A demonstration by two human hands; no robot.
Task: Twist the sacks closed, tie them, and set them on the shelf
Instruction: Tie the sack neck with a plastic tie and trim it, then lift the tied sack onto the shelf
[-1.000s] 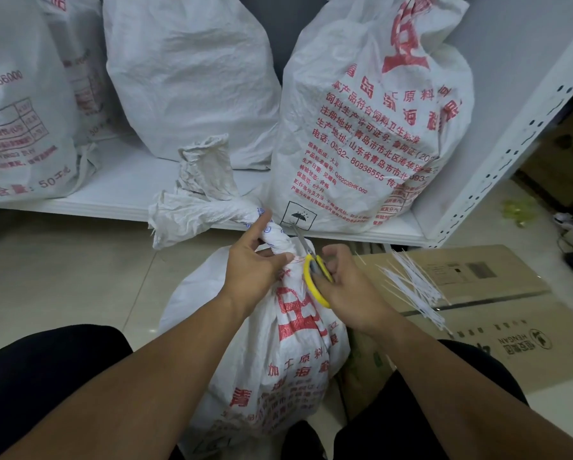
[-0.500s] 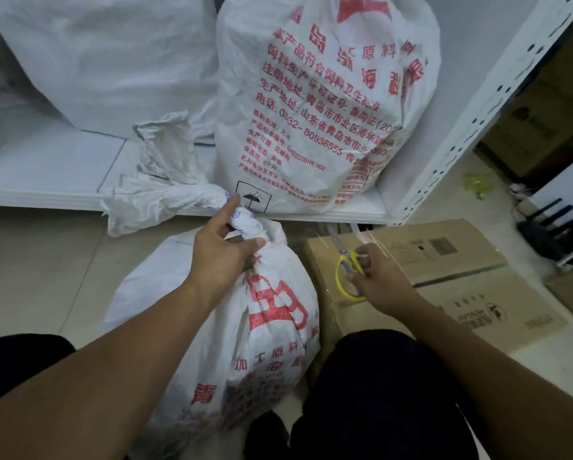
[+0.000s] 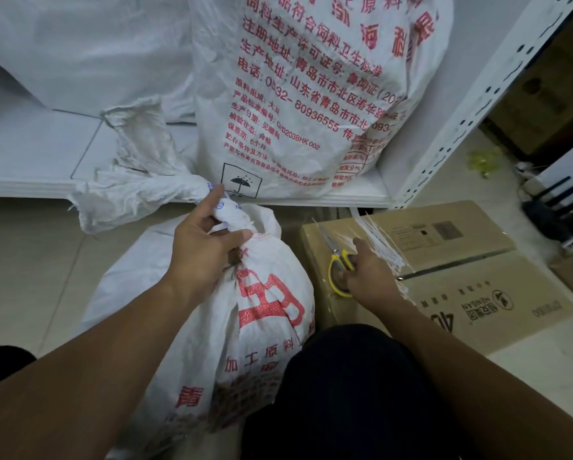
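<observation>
The left hand (image 3: 202,257) grips the twisted neck of the woven sack (image 3: 265,313) just below the shelf (image 3: 29,189), while the right hand (image 3: 369,277) holds yellow scissors (image 3: 336,260) on the cardboard box (image 3: 477,293) at its right.

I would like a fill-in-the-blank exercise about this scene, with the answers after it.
1. The left hand grips the neck of the sack standing on the ____.
2. The right hand holds scissors with ____ handles.
3. The scissors lie on a ____ box.
Answers: floor; yellow; cardboard.
</observation>
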